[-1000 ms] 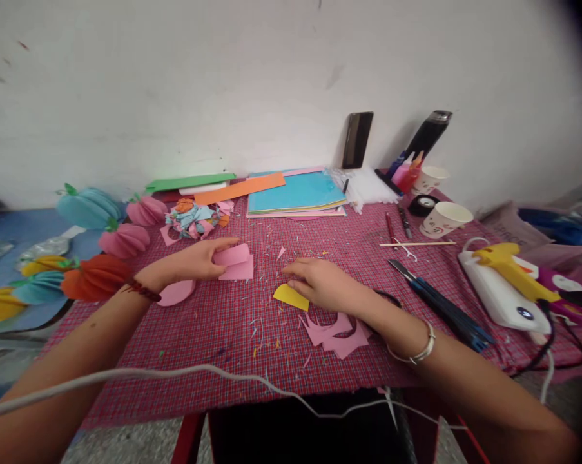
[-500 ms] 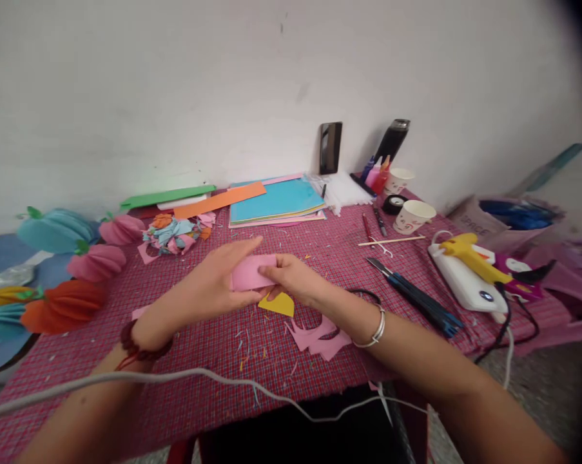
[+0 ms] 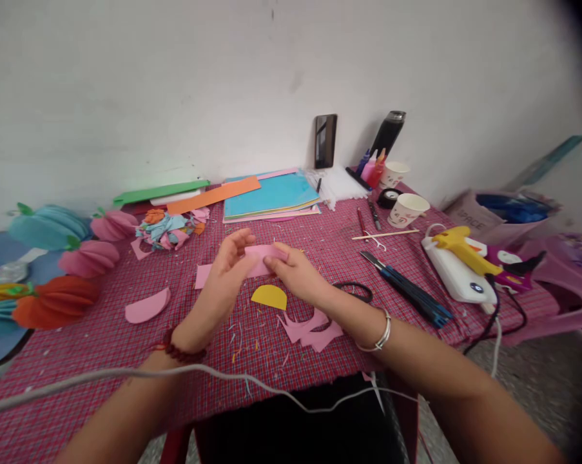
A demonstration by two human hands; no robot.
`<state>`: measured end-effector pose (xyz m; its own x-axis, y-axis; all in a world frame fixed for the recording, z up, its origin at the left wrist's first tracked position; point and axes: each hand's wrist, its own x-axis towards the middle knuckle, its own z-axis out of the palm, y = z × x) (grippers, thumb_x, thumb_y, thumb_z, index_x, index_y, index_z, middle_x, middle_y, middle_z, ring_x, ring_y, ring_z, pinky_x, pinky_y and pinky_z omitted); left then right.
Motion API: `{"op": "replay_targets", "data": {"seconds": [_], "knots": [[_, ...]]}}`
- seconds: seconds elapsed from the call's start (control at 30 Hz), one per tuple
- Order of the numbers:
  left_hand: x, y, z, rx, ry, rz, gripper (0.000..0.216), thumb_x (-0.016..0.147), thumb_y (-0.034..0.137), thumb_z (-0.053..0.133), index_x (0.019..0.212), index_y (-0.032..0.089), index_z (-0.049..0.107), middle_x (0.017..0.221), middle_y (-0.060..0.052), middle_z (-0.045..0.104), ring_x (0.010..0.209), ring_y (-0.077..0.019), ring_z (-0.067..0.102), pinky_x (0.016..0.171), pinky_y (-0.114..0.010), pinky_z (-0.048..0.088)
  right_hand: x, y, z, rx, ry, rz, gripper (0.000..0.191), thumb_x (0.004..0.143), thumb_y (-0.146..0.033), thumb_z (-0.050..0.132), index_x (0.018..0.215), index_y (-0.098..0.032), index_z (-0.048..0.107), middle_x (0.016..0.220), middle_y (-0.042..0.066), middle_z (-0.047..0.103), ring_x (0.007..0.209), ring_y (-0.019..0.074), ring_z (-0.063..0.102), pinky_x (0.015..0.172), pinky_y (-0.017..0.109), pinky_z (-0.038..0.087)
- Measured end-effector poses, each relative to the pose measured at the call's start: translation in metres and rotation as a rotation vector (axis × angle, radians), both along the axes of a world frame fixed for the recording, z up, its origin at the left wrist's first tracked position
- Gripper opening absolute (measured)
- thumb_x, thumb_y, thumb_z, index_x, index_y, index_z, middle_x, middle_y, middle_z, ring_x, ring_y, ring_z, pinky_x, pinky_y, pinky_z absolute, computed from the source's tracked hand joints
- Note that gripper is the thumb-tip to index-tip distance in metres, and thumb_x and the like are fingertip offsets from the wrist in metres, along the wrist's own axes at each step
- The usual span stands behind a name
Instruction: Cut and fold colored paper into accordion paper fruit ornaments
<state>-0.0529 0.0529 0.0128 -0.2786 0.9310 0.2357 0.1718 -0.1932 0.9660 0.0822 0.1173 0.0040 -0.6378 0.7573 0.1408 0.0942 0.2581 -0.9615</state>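
Observation:
A folded piece of pink paper is held up above the table between my two hands. My right hand pinches its right end, thumb on the near face. My left hand grips the left end, its thumb along the paper and its other fingers curled up behind. Just below lies a yellow half-circle of paper. Another pink strip shows behind my left hand, partly hidden. To the left rest pink half-circles in a stack. Curved pink offcuts lie nearer my right forearm.
Paper pumpkins stand at the left, beside a heap of scraps. Coloured sheets lie at the back. A craft knife, paper cup and yellow glue gun are at the right. A white cable crosses in front.
My left hand has gone from flat and stretched along the pink paper to curled fingers. Its forearm shifted right, uncovering the pink half-circles. The view has moved slightly.

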Motion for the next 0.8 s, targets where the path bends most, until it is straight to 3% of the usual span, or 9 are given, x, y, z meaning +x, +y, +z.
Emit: {"op": "replay_targets", "data": {"seconds": [0.1, 0.17, 0.3, 0.43, 0.53, 0.63, 0.7, 0.8], "knots": [[-0.010, 0.005, 0.011, -0.112, 0.201, -0.030, 0.015, 0.073, 0.028, 0.067, 0.079, 0.017, 0.059, 0.072, 0.001, 0.058, 0.064, -0.0112, 0.051, 0.059, -0.023, 0.039, 0.008, 0.014, 0.001, 0.084, -0.007, 0.037, 0.013, 0.084, -0.022, 0.049, 0.071, -0.019, 0.048, 0.062, -0.006, 0.043, 0.057, 0.0103, 0.042, 0.054, 0.024, 0.032], [-0.013, 0.013, 0.016, -0.096, 0.330, -0.030, 0.018, 0.073, 0.029, 0.066, 0.065, 0.016, 0.056, 0.059, 0.003, 0.051, 0.055, -0.0096, 0.044, 0.053, -0.023, 0.033, 0.014, 0.026, 0.004, 0.228, -0.022, 0.040, 0.009, 0.082, -0.019, 0.051, 0.073, -0.018, 0.053, 0.067, -0.004, 0.049, 0.064, 0.0116, 0.047, 0.060, 0.024, 0.034], [-0.010, 0.041, 0.014, 0.038, 0.431, -0.071, 0.020, 0.074, 0.030, 0.065, 0.062, 0.016, 0.057, 0.063, 0.001, 0.054, 0.059, -0.0109, 0.047, 0.056, -0.024, 0.034, 0.027, 0.050, 0.008, 0.589, -0.143, -0.087, 0.009, 0.083, -0.015, 0.054, 0.080, -0.018, 0.062, 0.082, 0.002, 0.062, 0.082, 0.0158, 0.054, 0.077, 0.028, 0.036], [-0.013, 0.064, -0.001, -0.064, 0.549, -0.156, 0.010, 0.074, 0.025, 0.060, 0.068, 0.017, 0.059, 0.070, 0.000, 0.058, 0.066, -0.0133, 0.052, 0.061, -0.026, 0.039, 0.039, 0.062, 0.000, 0.791, -0.489, -0.112, 0.014, 0.088, -0.016, 0.051, 0.082, -0.018, 0.063, 0.086, 0.005, 0.067, 0.086, 0.0196, 0.055, 0.077, 0.030, 0.032], [-0.023, 0.056, -0.013, -0.232, 0.624, -0.192, 0.016, 0.071, 0.025, 0.062, 0.084, 0.017, 0.059, 0.074, -0.001, 0.061, 0.066, -0.0157, 0.055, 0.062, -0.028, 0.041, 0.042, 0.063, -0.010, 0.803, -0.689, -0.083, 0.016, 0.089, -0.016, 0.049, 0.081, -0.017, 0.063, 0.086, 0.007, 0.068, 0.083, 0.0206, 0.056, 0.074, 0.031, 0.030], [-0.031, 0.031, -0.019, -0.410, 0.777, -0.266, 0.032, 0.069, 0.033, 0.066, 0.095, 0.016, 0.057, 0.081, -0.003, 0.061, 0.069, -0.0185, 0.056, 0.063, -0.031, 0.042, 0.043, 0.064, -0.016, 0.762, -0.685, -0.109, 0.015, 0.088, -0.020, 0.050, 0.079, -0.018, 0.061, 0.081, 0.005, 0.068, 0.079, 0.0195, 0.057, 0.069, 0.028, 0.030], [-0.031, 0.016, -0.021, -0.430, 0.905, -0.303, 0.034, 0.067, 0.032, 0.067, 0.095, 0.016, 0.057, 0.088, -0.005, 0.059, 0.075, -0.0204, 0.055, 0.065, -0.032, 0.041, 0.043, 0.066, -0.018, 0.703, -0.650, -0.117, 0.013, 0.087, -0.021, 0.052, 0.078, -0.018, 0.061, 0.076, 0.004, 0.066, 0.072, 0.0175, 0.056, 0.064, 0.026, 0.029], [-0.026, 0.003, -0.026, -0.393, 0.982, -0.327, 0.020, 0.068, 0.025, 0.062, 0.085, 0.017, 0.056, 0.088, -0.005, 0.055, 0.076, -0.0196, 0.052, 0.066, -0.031, 0.040, 0.043, 0.067, -0.019, 0.611, -0.602, -0.121, 0.012, 0.086, -0.022, 0.053, 0.077, -0.018, 0.060, 0.070, 0.001, 0.063, 0.065, 0.0149, 0.053, 0.059, 0.025, 0.027]]}}
